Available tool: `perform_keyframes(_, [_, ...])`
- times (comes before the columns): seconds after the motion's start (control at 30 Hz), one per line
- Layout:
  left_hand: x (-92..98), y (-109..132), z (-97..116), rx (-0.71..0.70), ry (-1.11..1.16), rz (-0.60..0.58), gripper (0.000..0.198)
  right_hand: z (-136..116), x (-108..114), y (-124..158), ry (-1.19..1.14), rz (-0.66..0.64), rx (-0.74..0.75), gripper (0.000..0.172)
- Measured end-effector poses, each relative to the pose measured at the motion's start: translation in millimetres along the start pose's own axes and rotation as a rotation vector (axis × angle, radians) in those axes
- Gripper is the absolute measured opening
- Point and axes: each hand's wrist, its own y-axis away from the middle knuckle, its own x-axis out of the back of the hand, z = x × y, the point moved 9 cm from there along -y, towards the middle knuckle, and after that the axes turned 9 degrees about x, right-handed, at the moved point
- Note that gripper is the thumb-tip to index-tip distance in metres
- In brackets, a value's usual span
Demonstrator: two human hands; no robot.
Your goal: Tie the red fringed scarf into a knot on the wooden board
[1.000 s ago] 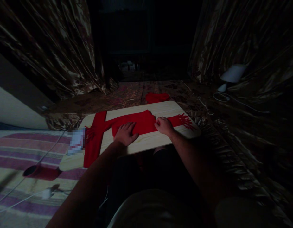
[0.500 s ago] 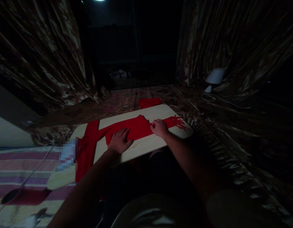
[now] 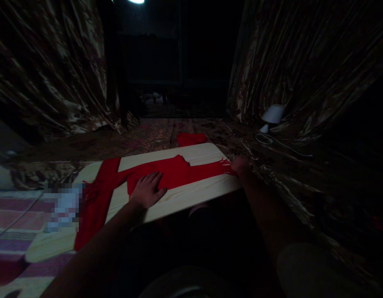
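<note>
A red fringed scarf (image 3: 205,169) stretches lengthwise over a pale wooden board (image 3: 175,203). Its middle part is wider and looks like folded red fabric. My left hand (image 3: 147,190) lies flat on that wide part, fingers spread. At the board's right end my right hand (image 3: 240,166) is curled around the tips of the scarf's fringe, dim and partly hidden. A second red strip of cloth (image 3: 96,207) crosses the left side of the board, under the scarf's other fringed end.
A blurred-out whitish item (image 3: 63,209) is on the board's left end. More red cloth (image 3: 191,139) lies behind the board. A small white lamp (image 3: 272,114) with a cord stands at right. Striped fabric (image 3: 11,223) spreads at left; patterned curtains (image 3: 54,74) hang behind.
My right hand has slid rightward along the scarf to its fringe at the board's right end. My left hand stays flat on the red fabric. The view has shifted slightly.
</note>
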Motion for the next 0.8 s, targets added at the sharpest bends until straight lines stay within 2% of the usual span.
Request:
perform_keyframes(0.07, [0.0,0,0,-0.004,0.000,0.004,0.077,5,5,-1,0.024,-0.003,-0.042,0.028])
perform_keyframes(0.13, [-0.3,0,0,-0.003,0.001,0.003,0.077,-9,3,0,-0.026,-0.023,0.040,0.036])
perform_keyframes(0.23, [-0.9,0,-1,0.009,0.012,-0.001,0.076,-29,-9,7,-0.086,-0.154,0.168,0.038])
perform_keyframes(0.33, [-1.6,0,-1,0.016,0.016,-0.005,0.076,-14,-11,11,0.035,-0.238,0.023,0.026])
perform_keyframes(0.4, [-2.1,0,-1,0.012,0.007,-0.009,0.077,-3,-3,11,0.108,-0.219,-0.067,0.022])
perform_keyframes(0.43, [-2.1,0,-1,0.010,0.001,-0.010,0.077,-3,1,9,0.121,-0.196,-0.064,0.025])
perform_keyframes(0.53, [-1.5,0,0,0.003,-0.005,-0.008,0.077,-22,7,8,0.112,-0.089,0.062,0.037])
perform_keyframes(0.6, [-0.7,0,0,0.003,0.001,-0.004,0.077,-41,5,13,0.059,-0.031,0.184,0.039])
perform_keyframes(0.7, [-1.0,0,0,0.005,0.004,-0.005,0.077,-61,-7,22,-0.003,-0.069,0.308,0.033])
perform_keyframes(0.8, [-2.0,0,-1,0.010,0.003,-0.007,0.076,-52,-11,22,0.038,-0.101,0.225,0.025])
